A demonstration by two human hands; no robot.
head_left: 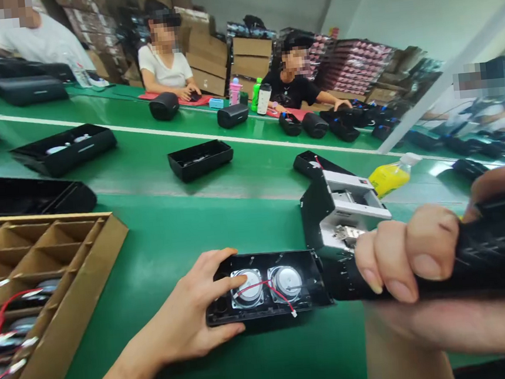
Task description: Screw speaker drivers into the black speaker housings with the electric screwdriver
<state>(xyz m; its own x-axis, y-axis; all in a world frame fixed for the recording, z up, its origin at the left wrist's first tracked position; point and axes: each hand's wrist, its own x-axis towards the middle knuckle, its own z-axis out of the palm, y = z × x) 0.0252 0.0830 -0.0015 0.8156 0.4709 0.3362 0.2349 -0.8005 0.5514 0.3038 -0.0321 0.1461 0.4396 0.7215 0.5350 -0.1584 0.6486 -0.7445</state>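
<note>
A black speaker housing (259, 314) lies open side up on the green bench, with two round silver speaker drivers (287, 283) inside. Thin red and dark wires cross the drivers and end in a small white plug over the near edge. My left hand (201, 306) grips the housing's left end, thumb at the near wall, one finger on the left driver. My right hand (411, 258) is wrapped round a black electric screwdriver (496, 245), large and close to the camera. Its front part reaches the housing's right end; the tip cannot be made out.
A screw feeder (346, 205) stands just behind the housing, with a yellow bottle (390, 176) beyond. At left, a divided cardboard box (87, 275) holds wired drivers. More black housings (201, 160) lie along the green belt. Co-workers (166, 67) sit across it.
</note>
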